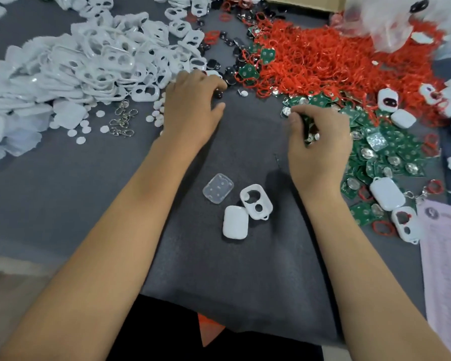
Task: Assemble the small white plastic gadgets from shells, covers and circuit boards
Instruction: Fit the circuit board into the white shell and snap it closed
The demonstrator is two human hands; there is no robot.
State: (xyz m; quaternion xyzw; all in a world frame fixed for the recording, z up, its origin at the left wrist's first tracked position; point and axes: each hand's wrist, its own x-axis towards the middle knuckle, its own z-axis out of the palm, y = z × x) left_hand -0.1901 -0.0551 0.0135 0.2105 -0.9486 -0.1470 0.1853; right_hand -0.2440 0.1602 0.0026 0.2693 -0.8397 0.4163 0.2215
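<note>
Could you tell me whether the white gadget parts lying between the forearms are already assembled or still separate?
Separate: the clear cover, holed shell and solid shell lie side by side.

You get soft, even overhead light, faint shadows under your hands (193, 110), and blurred, stretched edges.

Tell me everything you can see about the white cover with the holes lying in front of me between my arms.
The white cover looks like glossy moulded plastic, a rounded rectangle with two cut-outs: a larger one at its far end and a smaller round one nearer you. A small loop sticks out of its near edge. It lies tilted on the dark grey mat, leaning against the plain white shell at its near left. The clear pad lies apart on its left. Neither hand touches it.
</note>
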